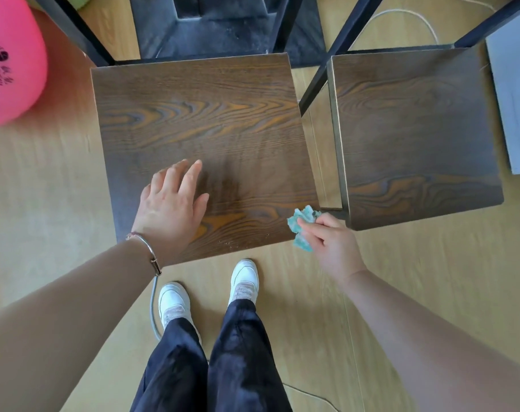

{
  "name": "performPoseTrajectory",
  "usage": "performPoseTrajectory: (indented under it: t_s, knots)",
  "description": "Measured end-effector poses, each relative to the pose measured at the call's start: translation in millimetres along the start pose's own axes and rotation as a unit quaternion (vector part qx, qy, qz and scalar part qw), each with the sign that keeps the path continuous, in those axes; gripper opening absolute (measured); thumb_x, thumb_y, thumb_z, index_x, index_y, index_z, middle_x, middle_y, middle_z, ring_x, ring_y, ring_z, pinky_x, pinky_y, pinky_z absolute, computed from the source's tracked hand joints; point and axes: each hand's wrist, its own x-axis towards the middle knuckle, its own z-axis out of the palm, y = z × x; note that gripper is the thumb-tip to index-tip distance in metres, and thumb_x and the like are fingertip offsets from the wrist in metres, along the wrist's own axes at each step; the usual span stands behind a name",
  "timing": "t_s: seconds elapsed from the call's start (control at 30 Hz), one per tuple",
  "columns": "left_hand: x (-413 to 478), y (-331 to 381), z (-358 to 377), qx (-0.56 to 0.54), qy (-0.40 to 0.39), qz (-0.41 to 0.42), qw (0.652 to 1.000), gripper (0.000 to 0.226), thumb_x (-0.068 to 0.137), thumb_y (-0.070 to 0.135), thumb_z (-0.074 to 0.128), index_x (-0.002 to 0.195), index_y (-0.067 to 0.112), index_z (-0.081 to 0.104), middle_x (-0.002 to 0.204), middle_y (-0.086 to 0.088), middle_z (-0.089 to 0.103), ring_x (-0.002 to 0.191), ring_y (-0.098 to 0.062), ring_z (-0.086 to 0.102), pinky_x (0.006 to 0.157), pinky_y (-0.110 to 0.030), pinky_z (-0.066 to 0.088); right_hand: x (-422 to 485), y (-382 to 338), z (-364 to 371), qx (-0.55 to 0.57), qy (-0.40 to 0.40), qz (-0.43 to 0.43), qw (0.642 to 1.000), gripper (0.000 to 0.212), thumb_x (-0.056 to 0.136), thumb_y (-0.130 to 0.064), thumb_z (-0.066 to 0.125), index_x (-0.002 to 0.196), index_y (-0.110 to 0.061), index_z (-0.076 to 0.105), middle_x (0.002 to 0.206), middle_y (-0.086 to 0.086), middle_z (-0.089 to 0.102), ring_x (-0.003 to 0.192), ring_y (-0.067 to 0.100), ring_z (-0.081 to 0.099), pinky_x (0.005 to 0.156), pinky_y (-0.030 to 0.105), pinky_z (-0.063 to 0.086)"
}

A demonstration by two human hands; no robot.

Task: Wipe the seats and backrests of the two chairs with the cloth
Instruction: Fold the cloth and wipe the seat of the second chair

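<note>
Looking straight down at two dark wood-grain chair seats side by side on a pale wooden floor (59, 179). The left hand (169, 203) lies flat on the near part of the left chair seat (208, 114), its grip released, fingers straight. The right hand (333, 242) pinches a crumpled teal cloth (302, 224) at that seat's near right corner, just beside the gap before the right chair seat (416, 129).

The cloth is bunched into a small wad and held mostly by the fingertips, so a firm stroke may pull it loose, or it may clean only a narrow strip. At the corner, it could sweep off the edge. The weight of the leaning left hand might push the chair along the smooth floor or mark the wood. A grey cable (154, 307) runs beside the left white shoe (175, 301) and could catch a foot. Only black frame bars show at the far side; the backrests are out of view.

A pink ball (12, 60) at far left bears a dark round logo and lines of print, too blurred to read. No other writing shows.
</note>
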Motion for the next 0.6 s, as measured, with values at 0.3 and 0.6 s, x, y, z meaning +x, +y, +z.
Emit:
performPoseTrajectory:
  t_s: [0.3, 0.6]
  knots:
    - [-23.4, -50.8, -6.7, -0.01, 0.027, -0.022, 0.999, 0.055, 0.098, 0.038, 0.047, 0.147, 0.02, 0.031, 0.146, -0.008, 0.039, 0.127, -0.037, 0.037, 0.098, -0.054, 0.04, -2.3, -67.1, 52.4, 0.056, 0.134, 0.141, 0.979, 0.03, 0.089, -0.001, 0.066, 0.116, -0.012, 0.073, 0.094, 0.003, 0.062, 0.08, 0.015, 0.061, 0.078, 0.025, 0.052]
    - [-56.3, -110.9, -23.4, -0.029, 0.055, -0.045, 0.997, 0.056, 0.098, 0.038, 0.045, 0.148, 0.016, 0.031, 0.145, -0.012, 0.04, 0.125, -0.04, 0.039, 0.097, -0.056, 0.041, -17.3, -185.9, 139.4, 0.076, 0.052, 0.045, 0.995, 0.035, 0.084, 0.005, 0.066, 0.116, -0.009, 0.073, 0.085, 0.002, 0.058, 0.074, 0.017, 0.057, 0.072, 0.025, 0.053]
